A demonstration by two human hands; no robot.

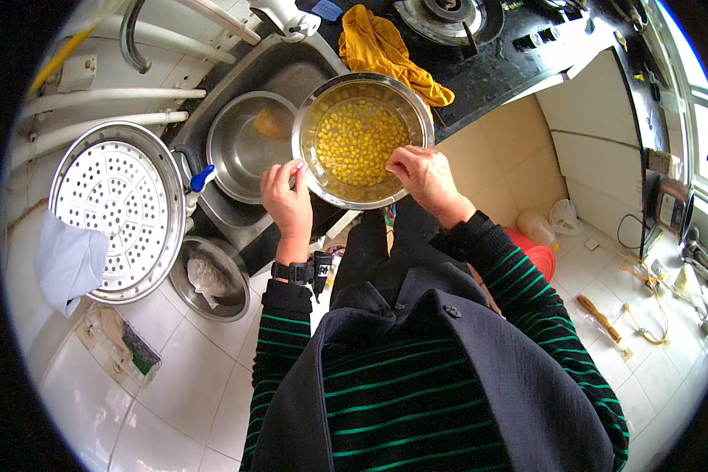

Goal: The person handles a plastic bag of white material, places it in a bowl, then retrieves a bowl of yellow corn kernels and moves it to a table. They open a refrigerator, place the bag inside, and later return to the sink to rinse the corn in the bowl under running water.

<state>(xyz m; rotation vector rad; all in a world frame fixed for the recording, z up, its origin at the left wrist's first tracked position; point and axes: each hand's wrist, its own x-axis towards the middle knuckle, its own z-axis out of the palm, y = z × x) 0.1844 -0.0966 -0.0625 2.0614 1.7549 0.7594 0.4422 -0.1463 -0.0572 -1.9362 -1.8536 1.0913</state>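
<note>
A shiny steel bowl [363, 199] holds yellow beans [360, 138], which look like soybeans, in clear liquid. It sits at the sink's right edge, overlapping a second steel basin [236, 156] inside the sink. My left hand [284, 194] is at the bowl's left rim, fingers bent, with a small pale spot at the fingertips; whether it pinches something is unclear. Over the bowl's right side, my right hand [426, 177] has its thumb and fingers drawn together just above the beans. Anything between those fingertips is hidden.
A mustard cloth [383, 53] lies on the black counter beside a gas burner [448, 17]. At left are a perforated steel steamer [124, 224] with a pale cloth [71, 253], a blue-handled tap [202, 178] and a steel bowl [236, 301] holding a plastic bag. A steel sink [307, 65] surrounds the basin.
</note>
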